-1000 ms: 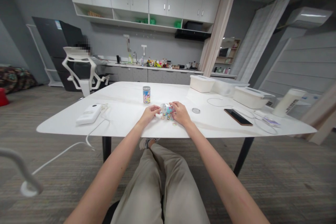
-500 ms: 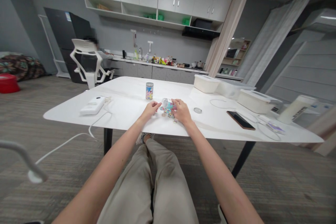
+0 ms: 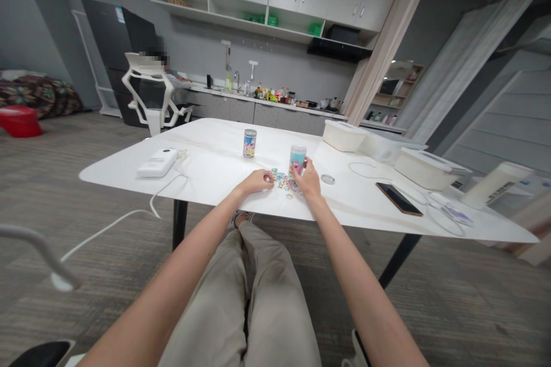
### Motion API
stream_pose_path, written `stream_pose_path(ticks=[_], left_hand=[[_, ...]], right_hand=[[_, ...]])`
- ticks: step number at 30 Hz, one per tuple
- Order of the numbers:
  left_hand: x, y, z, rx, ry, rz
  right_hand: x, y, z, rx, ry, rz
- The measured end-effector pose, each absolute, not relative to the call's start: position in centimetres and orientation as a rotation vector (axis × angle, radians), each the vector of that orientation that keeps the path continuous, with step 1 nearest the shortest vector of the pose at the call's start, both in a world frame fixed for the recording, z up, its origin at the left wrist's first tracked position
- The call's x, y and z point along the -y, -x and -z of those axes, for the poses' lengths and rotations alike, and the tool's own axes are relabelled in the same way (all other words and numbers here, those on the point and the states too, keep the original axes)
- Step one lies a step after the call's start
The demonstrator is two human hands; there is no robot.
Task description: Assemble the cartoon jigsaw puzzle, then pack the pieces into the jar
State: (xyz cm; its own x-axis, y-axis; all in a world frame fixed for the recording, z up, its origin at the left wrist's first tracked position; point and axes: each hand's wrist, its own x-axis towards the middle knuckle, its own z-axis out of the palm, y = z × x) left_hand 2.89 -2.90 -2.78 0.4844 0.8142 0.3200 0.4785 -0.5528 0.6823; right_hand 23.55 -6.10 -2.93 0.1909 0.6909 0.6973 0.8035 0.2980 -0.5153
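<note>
My right hand point(image 3: 307, 178) is wrapped round a clear jar point(image 3: 298, 158) with a pink and teal label, which stands upright on the white table point(image 3: 206, 155). Small colourful pieces point(image 3: 282, 180) lie in a heap between my hands. At the heap's left edge rests my left hand point(image 3: 257, 182), its fingers curled together; whether they pinch a piece is too small to tell. A second colourful jar point(image 3: 249, 143), with its lid on, stands behind my left hand. A round lid point(image 3: 328, 179) lies flat to the right of my right hand.
A white device point(image 3: 158, 163) with a cable lies at the table's left. To the right are a phone point(image 3: 398, 199), white lidded boxes point(image 3: 344, 136), cables and a tilted white bottle point(image 3: 495, 184). A person sits on a white chair point(image 3: 150, 94) at the back left.
The jar in my right hand went from lying tilted over the pieces to upright, farther right. My left hand has moved slightly right and down, beside the heap. The camera view has shifted a little.
</note>
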Motion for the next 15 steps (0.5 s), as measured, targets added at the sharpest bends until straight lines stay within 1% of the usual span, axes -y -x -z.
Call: stream_pose_path(ticks=[8, 15], left_hand=[[2.81, -2.72, 2.79, -0.950, -2.091, -0.933], [2.31, -2.70, 2.74, -0.831, -1.814, -1.058]], right_hand=[[6.13, -23.57, 2.97, 1.596, 1.399, 0.128], [6.41, -23.40, 2.75, 1.691, 1.353, 0.118]])
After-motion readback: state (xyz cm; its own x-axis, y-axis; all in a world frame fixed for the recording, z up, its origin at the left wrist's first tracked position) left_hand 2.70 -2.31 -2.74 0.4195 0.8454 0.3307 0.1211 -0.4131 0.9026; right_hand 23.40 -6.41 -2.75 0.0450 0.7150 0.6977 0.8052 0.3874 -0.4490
